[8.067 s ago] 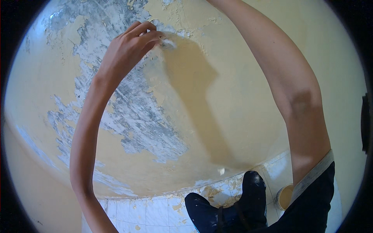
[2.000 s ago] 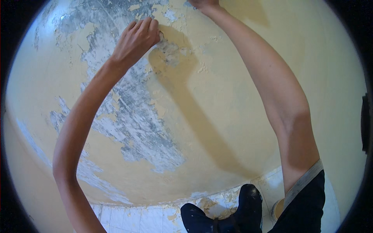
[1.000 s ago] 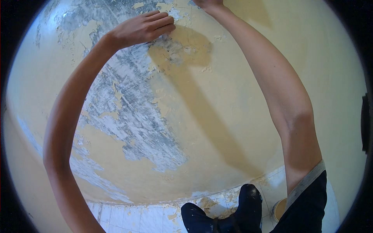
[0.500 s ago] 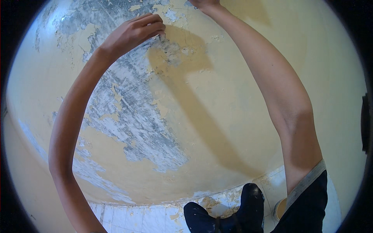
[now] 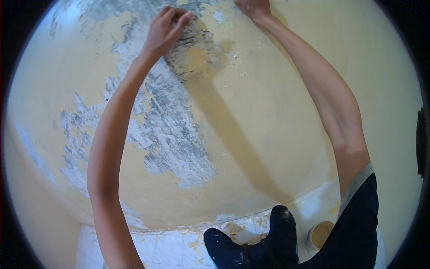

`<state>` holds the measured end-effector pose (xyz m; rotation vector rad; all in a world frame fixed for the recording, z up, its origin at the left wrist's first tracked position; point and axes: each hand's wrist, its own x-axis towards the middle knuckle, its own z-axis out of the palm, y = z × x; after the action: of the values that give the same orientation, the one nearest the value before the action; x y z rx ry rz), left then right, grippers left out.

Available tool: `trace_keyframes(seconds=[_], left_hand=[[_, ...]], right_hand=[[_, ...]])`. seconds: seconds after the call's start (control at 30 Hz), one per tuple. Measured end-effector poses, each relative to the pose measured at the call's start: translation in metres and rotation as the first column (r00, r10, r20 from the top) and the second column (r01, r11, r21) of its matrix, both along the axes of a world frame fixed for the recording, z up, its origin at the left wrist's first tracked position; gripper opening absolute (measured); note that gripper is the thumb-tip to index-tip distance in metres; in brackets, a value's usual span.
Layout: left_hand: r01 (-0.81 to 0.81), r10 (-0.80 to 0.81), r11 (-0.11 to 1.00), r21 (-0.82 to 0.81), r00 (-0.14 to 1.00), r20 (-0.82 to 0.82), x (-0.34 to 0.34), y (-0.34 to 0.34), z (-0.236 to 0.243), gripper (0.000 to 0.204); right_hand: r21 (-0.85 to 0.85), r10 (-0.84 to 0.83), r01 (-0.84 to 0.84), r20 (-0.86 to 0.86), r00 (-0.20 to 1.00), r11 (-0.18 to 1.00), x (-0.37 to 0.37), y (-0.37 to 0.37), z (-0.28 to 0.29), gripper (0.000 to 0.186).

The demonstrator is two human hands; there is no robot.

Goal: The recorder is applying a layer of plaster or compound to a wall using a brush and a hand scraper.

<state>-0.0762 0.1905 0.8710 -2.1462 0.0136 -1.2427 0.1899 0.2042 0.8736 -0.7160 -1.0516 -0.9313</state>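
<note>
A yellow-painted wall [image 5: 251, 134] fills most of the view, with a large scraped patch [image 5: 168, 121] of grey and white showing through. My left hand [image 5: 168, 29] is at the upper part of this patch, fingers curled in toward the wall. Whatever is between them is hidden. Near the top edge, my right hand [image 5: 254, 8] is closed against or close to the wall, to the right of the left one. The frame's edge cuts part of it off, so what it holds cannot be made out. Ragged paint edges and small flakes surround the patch.
Below the wall is a white tiled floor [image 5: 165, 251] strewn with paint flakes [image 5: 233, 228]. My dark shoes [image 5: 282, 224] stand close to the wall's foot. An open round tub [image 5: 320, 235] with tan contents sits beside my right leg. A dark object [image 5: 421, 143] is at the far right edge.
My left hand has shifted up and turned, its fingers now more upright. The right hand appears farther right. The whole view has moved slightly, and more of the tub shows.
</note>
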Motion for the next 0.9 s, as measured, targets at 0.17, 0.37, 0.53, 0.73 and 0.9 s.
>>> trace_keyframes(seconds=[0.17,0.37,0.53,0.73,0.9], left_hand=[[0.234,-0.21,0.962,-0.144,0.964,0.161,0.021,0.011,0.005,0.059],[0.316,-0.115,0.623,-0.715,0.942,0.317,0.005,0.023,0.009,0.056],[0.383,-0.042,0.587,-0.713,0.894,0.446,-0.016,0.029,0.014,0.052],[0.586,-0.417,0.674,-0.45,0.804,0.423,-0.014,0.025,0.003,0.05],[0.602,-0.423,0.534,-0.594,0.798,0.43,-0.022,0.01,0.005,0.047]], right_hand=[[-0.414,0.169,-0.03,0.304,0.937,0.91,-0.051,-0.039,-0.02,0.03],[-0.521,0.28,0.017,0.486,0.828,0.853,-0.109,-0.081,-0.008,0.031],[-0.544,0.393,-0.201,0.263,0.881,0.814,-0.084,-0.105,-0.036,0.049],[-0.692,0.191,-0.045,0.135,0.972,0.721,-0.075,-0.081,-0.069,0.044],[-0.749,0.274,-0.194,-0.018,0.962,0.633,-0.075,-0.074,-0.069,0.032]])
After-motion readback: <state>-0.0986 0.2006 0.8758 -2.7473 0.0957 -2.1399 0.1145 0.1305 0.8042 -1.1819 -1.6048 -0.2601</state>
